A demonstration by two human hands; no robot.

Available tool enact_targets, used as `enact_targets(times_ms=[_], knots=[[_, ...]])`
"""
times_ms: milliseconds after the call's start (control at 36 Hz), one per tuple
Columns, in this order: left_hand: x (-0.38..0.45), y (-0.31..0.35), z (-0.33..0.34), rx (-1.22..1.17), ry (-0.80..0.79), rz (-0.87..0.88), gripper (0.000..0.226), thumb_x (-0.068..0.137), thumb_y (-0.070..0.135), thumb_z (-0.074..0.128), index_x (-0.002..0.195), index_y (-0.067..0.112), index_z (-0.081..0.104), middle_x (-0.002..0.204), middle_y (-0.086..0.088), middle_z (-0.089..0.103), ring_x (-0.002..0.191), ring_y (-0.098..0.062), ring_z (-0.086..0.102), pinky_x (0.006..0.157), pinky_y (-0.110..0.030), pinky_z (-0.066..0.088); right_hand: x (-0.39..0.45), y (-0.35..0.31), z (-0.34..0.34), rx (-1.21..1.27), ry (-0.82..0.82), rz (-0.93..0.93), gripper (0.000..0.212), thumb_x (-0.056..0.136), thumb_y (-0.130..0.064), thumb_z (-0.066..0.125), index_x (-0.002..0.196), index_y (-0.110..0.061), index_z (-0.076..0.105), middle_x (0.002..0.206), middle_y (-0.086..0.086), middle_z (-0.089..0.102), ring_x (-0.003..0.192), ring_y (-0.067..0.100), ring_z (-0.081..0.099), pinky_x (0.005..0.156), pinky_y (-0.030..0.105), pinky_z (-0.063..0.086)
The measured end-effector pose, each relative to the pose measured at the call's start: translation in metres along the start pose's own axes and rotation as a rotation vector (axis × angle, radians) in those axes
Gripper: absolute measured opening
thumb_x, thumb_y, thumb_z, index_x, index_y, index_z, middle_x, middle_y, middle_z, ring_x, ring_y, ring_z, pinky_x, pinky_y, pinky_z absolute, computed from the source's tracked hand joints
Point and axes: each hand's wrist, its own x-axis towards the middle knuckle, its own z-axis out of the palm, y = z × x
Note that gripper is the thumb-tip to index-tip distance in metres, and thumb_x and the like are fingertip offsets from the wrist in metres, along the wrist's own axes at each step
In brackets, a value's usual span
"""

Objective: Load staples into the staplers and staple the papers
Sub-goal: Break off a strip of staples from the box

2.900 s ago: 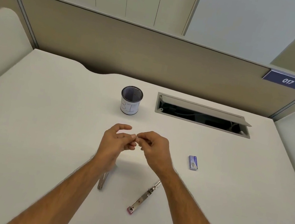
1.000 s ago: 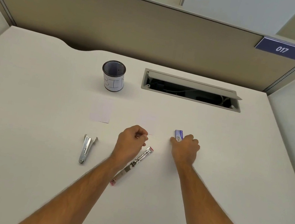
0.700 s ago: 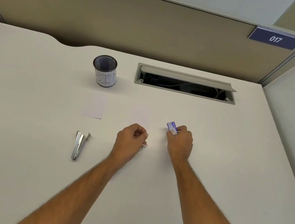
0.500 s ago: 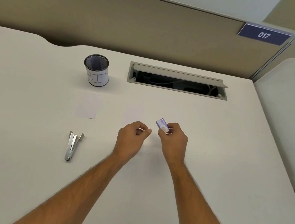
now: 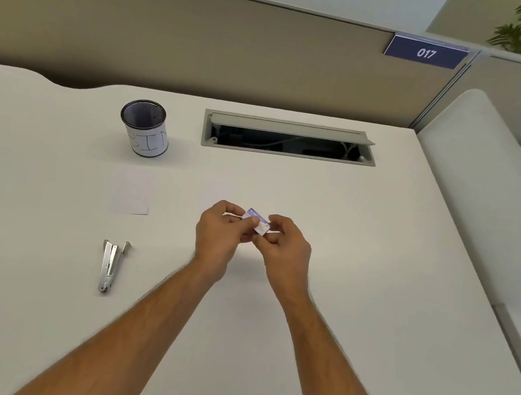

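Both the left hand (image 5: 217, 236) and right hand (image 5: 284, 250) pinch a small purple-and-white cardboard staple box (image 5: 256, 222) above the smooth white counter (image 5: 341, 281); a slim metal stapler (image 5: 110, 266) lies well left, beside a flat paper (image 5: 132, 195)

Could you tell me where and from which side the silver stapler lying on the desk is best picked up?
Judging by its pose, grip the silver stapler across its narrow body near the middle, coming from above with fingers on its left and right long sides. It lies flat on the desk, lengthwise toward the person, its far end splayed open, so avoid that end.
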Motion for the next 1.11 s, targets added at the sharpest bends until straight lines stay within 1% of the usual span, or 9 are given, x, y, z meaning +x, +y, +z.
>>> enact_targets(times_ms=[111, 222, 361, 472, 583, 694, 806, 972, 1111], knots=[[0.003, 0.002, -0.008, 0.015, 0.032, -0.014, 0.012, 0.082, 0.01, 0.08, 0.087, 0.002, 0.072, 0.08, -0.01, 0.079, 0.075, -0.028, 0.078, 0.084, -0.057, 0.061, -0.004, 0.001, 0.004, 0.035, 0.011, 0.032, 0.03, 0.083, -0.015, 0.075, 0.112, -0.017, 0.067, 0.085, -0.003, 0.074, 0.078, 0.007, 0.068, 0.068, 0.015, 0.049], [0.005, 0.005, -0.014, -0.012, 0.049, -0.02, 0.008, 0.084, 0.007, 0.078, 0.085, 0.001, 0.074, 0.083, -0.013, 0.078, 0.076, -0.03, 0.077, 0.083, -0.047, 0.063, -0.006, -0.001, 0.008, 0.083, 0.01, 0.044, 0.029, 0.083, -0.011, 0.077, 0.111, -0.016, 0.07, 0.085, -0.004, 0.075, 0.084, 0.011, 0.072, 0.077, 0.023, 0.055], [0.001, 0.01, -0.017, -0.102, -0.01, -0.065, 0.009, 0.093, 0.003, 0.066, 0.087, -0.001, 0.06, 0.091, -0.023, 0.076, 0.079, -0.032, 0.078, 0.074, -0.041, 0.065, -0.005, -0.003, 0.011, 0.097, 0.01, 0.025, 0.03, 0.082, -0.009, 0.077, 0.111, -0.014, 0.071, 0.091, 0.001, 0.077, 0.089, 0.015, 0.073, 0.082, 0.03, 0.059], [-0.001, 0.013, -0.019, -0.12, -0.041, -0.093, 0.007, 0.098, 0.005, 0.061, 0.097, 0.0, 0.056, 0.093, -0.025, 0.076, 0.078, -0.033, 0.078, 0.07, -0.038, 0.065, -0.005, -0.005, 0.009, 0.127, -0.013, 0.031, 0.032, 0.082, -0.005, 0.077, 0.113, -0.012, 0.072, 0.095, 0.0, 0.077, 0.091, 0.01, 0.074, 0.082, 0.023, 0.057], [-0.002, 0.013, -0.021, -0.091, -0.044, -0.08, 0.012, 0.099, 0.006, 0.058, 0.105, -0.004, 0.053, 0.092, -0.023, 0.076, 0.076, -0.031, 0.078, 0.073, -0.041, 0.065, -0.005, -0.005, 0.008, 0.12, -0.041, 0.034, 0.032, 0.084, -0.015, 0.08, 0.115, -0.015, 0.073, 0.096, -0.003, 0.078, 0.091, 0.006, 0.074, 0.079, 0.015, 0.054], [-0.004, 0.011, -0.02, -0.113, -0.049, -0.07, 0.011, 0.099, 0.004, 0.058, 0.104, -0.003, 0.052, 0.092, -0.025, 0.075, 0.078, -0.035, 0.078, 0.077, -0.047, 0.064, -0.005, -0.008, 0.011, 0.115, 0.006, 0.033, 0.026, 0.086, -0.027, 0.08, 0.109, -0.016, 0.076, 0.093, -0.002, 0.078, 0.087, 0.012, 0.075, 0.079, 0.022, 0.058], [-0.003, 0.009, -0.019, -0.128, -0.046, -0.084, 0.008, 0.099, 0.006, 0.058, 0.1, 0.002, 0.051, 0.093, -0.025, 0.076, 0.077, -0.036, 0.078, 0.079, -0.047, 0.064, -0.005, -0.01, 0.011, 0.132, 0.034, 0.061, 0.017, 0.088, -0.019, 0.073, 0.104, -0.015, 0.077, 0.089, -0.002, 0.079, 0.08, 0.015, 0.077, 0.081, 0.03, 0.061], [-0.001, 0.007, -0.021, -0.17, -0.025, -0.114, 0.008, 0.1, 0.006, 0.058, 0.1, 0.004, 0.05, 0.095, -0.026, 0.075, 0.079, -0.037, 0.078, 0.078, -0.044, 0.064, -0.006, -0.011, 0.009, 0.261, 0.021, 0.104, 0.027, 0.091, -0.001, 0.057, 0.113, -0.01, 0.071, 0.1, 0.009, 0.077, 0.088, 0.023, 0.077, 0.08, 0.033, 0.064], [-0.002, 0.007, -0.022, -0.205, -0.024, -0.125, 0.008, 0.1, 0.005, 0.059, 0.102, 0.003, 0.051, 0.096, -0.027, 0.074, 0.079, -0.037, 0.078, 0.07, -0.039, 0.065, -0.007, -0.01, 0.007, 0.277, -0.001, 0.085, 0.023, 0.09, 0.002, 0.052, 0.103, -0.014, 0.063, 0.092, 0.01, 0.079, 0.085, 0.022, 0.078, 0.08, 0.037, 0.063]])
